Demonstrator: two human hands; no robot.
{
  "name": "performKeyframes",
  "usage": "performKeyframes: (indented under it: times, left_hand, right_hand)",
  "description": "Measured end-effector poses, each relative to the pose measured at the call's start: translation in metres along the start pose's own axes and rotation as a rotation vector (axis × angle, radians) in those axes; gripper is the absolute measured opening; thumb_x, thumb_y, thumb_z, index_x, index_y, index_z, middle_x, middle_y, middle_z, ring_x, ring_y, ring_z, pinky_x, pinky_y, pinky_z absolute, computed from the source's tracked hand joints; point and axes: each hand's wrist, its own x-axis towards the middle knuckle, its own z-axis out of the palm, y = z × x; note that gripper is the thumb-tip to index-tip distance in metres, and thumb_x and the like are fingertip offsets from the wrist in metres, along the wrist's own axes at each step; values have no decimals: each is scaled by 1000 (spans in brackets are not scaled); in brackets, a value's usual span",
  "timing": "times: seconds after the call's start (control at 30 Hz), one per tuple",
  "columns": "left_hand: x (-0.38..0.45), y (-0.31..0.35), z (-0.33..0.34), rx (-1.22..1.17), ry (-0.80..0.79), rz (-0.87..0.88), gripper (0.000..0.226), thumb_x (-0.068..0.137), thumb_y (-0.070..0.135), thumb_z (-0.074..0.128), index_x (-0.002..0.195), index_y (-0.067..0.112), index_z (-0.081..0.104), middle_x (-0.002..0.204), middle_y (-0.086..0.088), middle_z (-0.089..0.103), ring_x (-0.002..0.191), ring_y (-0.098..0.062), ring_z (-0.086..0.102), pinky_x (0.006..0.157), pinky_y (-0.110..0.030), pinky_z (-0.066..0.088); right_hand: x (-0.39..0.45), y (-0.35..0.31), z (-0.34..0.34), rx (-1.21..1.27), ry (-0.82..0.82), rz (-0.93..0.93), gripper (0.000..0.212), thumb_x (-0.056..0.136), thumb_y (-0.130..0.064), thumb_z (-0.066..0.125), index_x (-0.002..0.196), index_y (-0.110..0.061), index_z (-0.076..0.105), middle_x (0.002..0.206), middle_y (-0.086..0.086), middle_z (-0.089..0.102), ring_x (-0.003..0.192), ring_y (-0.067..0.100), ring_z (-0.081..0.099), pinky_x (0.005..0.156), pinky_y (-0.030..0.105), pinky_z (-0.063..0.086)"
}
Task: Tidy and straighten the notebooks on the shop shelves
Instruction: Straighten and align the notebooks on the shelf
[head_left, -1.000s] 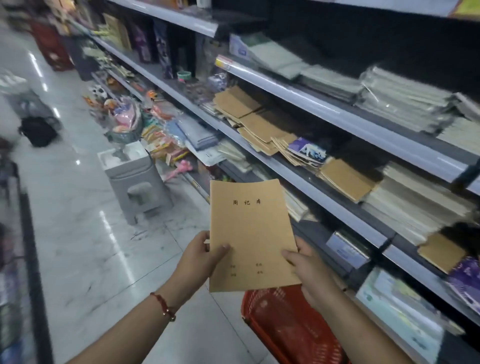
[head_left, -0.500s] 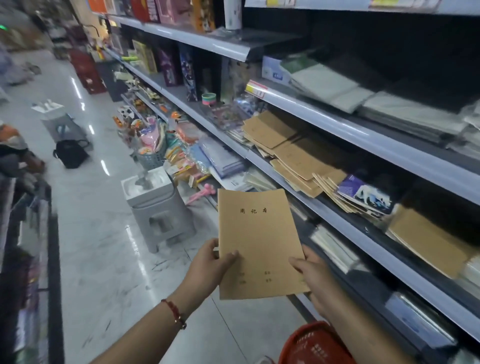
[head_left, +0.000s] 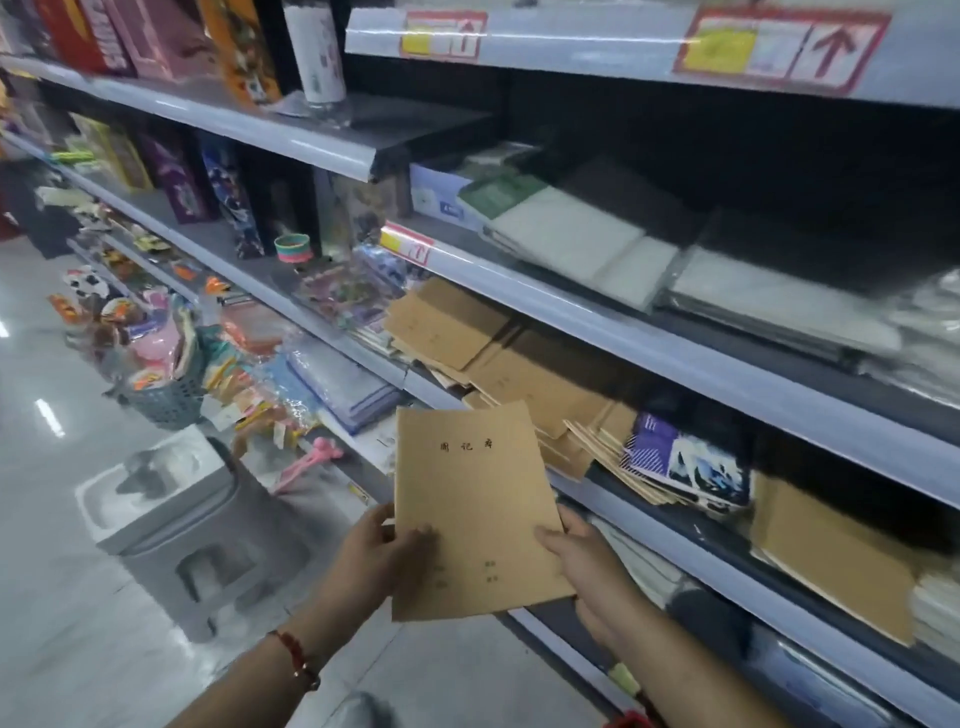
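A person holds a brown kraft-paper notebook (head_left: 475, 512) upright in both hands in a shop aisle, in front of the shelves. The left hand (head_left: 376, 556) grips the notebook's lower left edge, thumb pressed on the front cover and the remaining fingers hidden behind it. The right hand (head_left: 582, 564) pinches the lower right edge the same way, thumb on the cover and the other fingers behind. A red bracelet (head_left: 295, 656) circles the left wrist.

Beyond the held notebook, a loose, uneven pile of brown notebooks (head_left: 467, 343) lies on the middle shelf (head_left: 691, 553), covers skewed at differing angles. Just to its right sits a fanned stack topped by a purple-and-white notebook (head_left: 680, 465), and further right another brown stack (head_left: 831, 558). The shelf above carries pale wrapped pads (head_left: 576, 244), blurred in this view. A grey plastic step stool (head_left: 192, 525) stands on the pale floor to the left, near a grey basket (head_left: 161, 402) of colourful small goods.
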Motion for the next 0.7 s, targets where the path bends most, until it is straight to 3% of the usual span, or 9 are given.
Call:
performKeyframes:
  times: [0.13, 0.27, 0.37, 0.43, 0.5, 0.57, 0.63, 0.7]
  left_hand:
    - [60, 16, -2, 74, -144, 86, 24, 87, 45, 66, 105, 30, 63, 98, 4, 75, 88, -18, 74, 83, -47, 60]
    - [124, 40, -11, 229, -261, 210, 35, 85, 55, 59, 109, 31, 64, 102, 9, 74, 89, -10, 72, 81, -42, 60]
    - [171, 57, -21, 262, -355, 264, 36, 89, 52, 62, 118, 31, 64, 95, 11, 75, 80, -3, 72, 68, -26, 59]
    - [193, 65, -25, 287, -407, 330, 34, 94, 43, 63, 126, 35, 55, 101, 11, 72, 82, 2, 70, 64, -15, 52]
    - [207, 65, -29, 373, -443, 469, 45, 93, 45, 64, 134, 40, 46, 123, 15, 61, 97, 2, 64, 79, -15, 50]
    - [223, 61, -36, 628, -466, 744, 58, 89, 63, 58, 140, 39, 43, 134, 19, 45, 118, -2, 47, 99, -25, 43]
    - [235, 59, -37, 846, -548, 1006, 71, 82, 79, 48, 141, 39, 46, 138, 19, 43, 131, -6, 35, 112, -34, 34]
    - [244, 58, -34, 996, -575, 1217, 74, 75, 81, 52, 136, 39, 53, 136, 16, 49, 134, -11, 35, 115, -40, 27]
  right_hand:
    - [30, -14, 7, 96, 167, 4, 24, 107, -25, 44, 119, -32, 63, 111, -6, 71, 101, 13, 64, 73, 28, 49]
    - [60, -28, 21, 258, 344, 46, 23, 106, -21, 45, 108, -27, 68, 104, -1, 75, 101, 23, 68, 91, 39, 51]
    - [80, -39, 35, 456, 427, 48, 25, 105, -14, 45, 107, -20, 69, 104, 8, 76, 101, 31, 68, 96, 52, 51]
    - [91, -44, 43, 545, 469, 61, 23, 105, -15, 46, 109, -21, 68, 106, 12, 75, 104, 36, 67, 96, 57, 51]
    - [99, -44, 49, 605, 519, 83, 23, 105, -15, 45, 111, -20, 67, 105, 12, 74, 100, 34, 68, 89, 54, 55]
    - [107, -43, 56, 676, 563, 104, 23, 105, -13, 44, 114, -17, 65, 104, 11, 73, 96, 31, 67, 75, 44, 57]
    - [114, -44, 59, 728, 589, 126, 21, 104, -12, 47, 115, -13, 65, 105, 12, 74, 96, 31, 68, 67, 38, 55]
    - [120, -48, 61, 739, 593, 143, 20, 104, -12, 49, 113, -13, 66, 104, 12, 75, 95, 30, 69, 65, 36, 56]
